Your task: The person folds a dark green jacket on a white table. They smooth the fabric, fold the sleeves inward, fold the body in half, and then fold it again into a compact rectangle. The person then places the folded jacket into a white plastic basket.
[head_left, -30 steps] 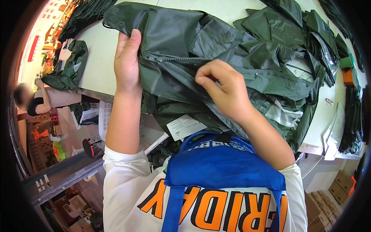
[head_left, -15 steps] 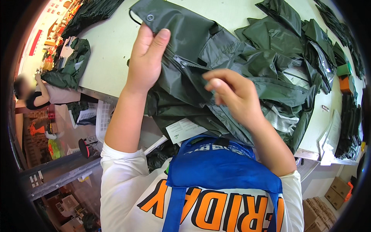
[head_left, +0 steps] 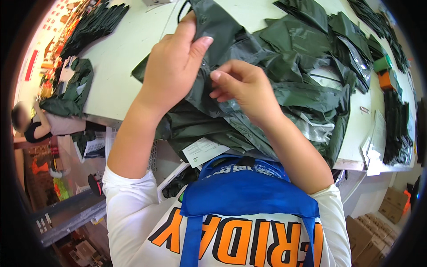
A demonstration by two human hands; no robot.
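My left hand (head_left: 171, 66) grips the upper edge of a dark green, shiny rain jacket (head_left: 224, 26), its thumb lying on the front of the fabric. A metal eyelet (head_left: 203, 19) and a black cord loop (head_left: 180, 12) show at that edge. Close to the jacket's zipper, partly hidden beside my left hand, my right hand (head_left: 251, 91) has its fingers curled and thumb and forefinger together; what they pinch is hidden. The rest of the jacket bunches down toward me, and a white printed card (head_left: 204, 152) sticks out below it.
More green garments (head_left: 307, 58) pile up on the white table (head_left: 120, 49) to the right. Folded stacks (head_left: 398, 129) line the far right, near a green and orange box (head_left: 386, 80). Papers (head_left: 376, 142) hang by the edge. At left, another person (head_left: 42, 122) handles a green garment (head_left: 73, 93).
My right hand has moved left and up, closer to my left hand and the zipper, its fingers curling in. My left hand has risen slightly with the jacket edge. The whole view has shifted a little.
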